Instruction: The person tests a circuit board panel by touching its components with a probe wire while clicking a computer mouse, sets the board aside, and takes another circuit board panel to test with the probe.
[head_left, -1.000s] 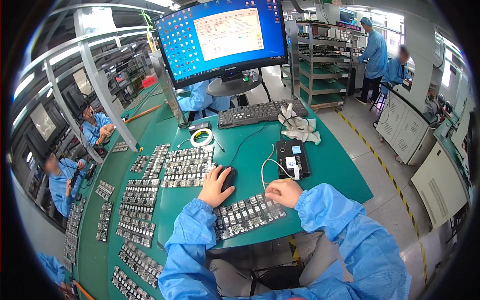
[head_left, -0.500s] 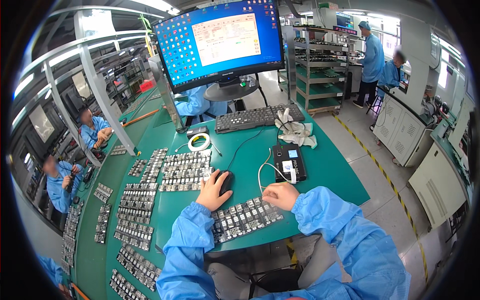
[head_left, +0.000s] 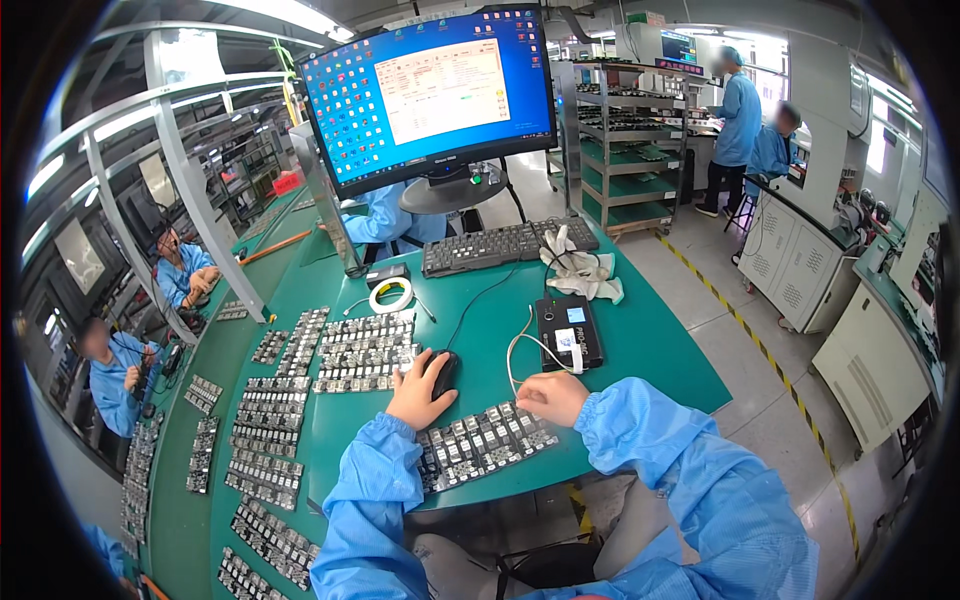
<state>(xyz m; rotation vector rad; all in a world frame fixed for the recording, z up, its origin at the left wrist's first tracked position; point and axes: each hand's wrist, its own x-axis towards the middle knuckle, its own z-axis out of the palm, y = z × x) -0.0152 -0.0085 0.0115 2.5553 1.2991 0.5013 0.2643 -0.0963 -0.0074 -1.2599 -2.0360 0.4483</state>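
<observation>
My left hand [head_left: 420, 392] lies on the green table with its fingers spread, touching the left side of a black computer mouse [head_left: 446, 372]. Over the far right end of a circuit board panel [head_left: 478, 447], my right hand [head_left: 552, 397] is closed in a pinch. A thin white cable [head_left: 511, 358] runs from a black box with a small screen [head_left: 570, 333] into those fingers. The cable's end is hidden by the fingertips. The panel, full of silver and black parts, lies flat near the table's front edge.
Beyond the mouse are a keyboard [head_left: 480, 250], white gloves [head_left: 582, 270], a white cable coil [head_left: 391, 294] and a monitor [head_left: 425, 110]. More circuit board panels [head_left: 366, 352] lie to the left. Co-workers sit at the left and stand near a rack [head_left: 630, 150] at the back right.
The whole view has shifted slightly, so things sit a little further left. Both hands keep their places by the mouse and the panel.
</observation>
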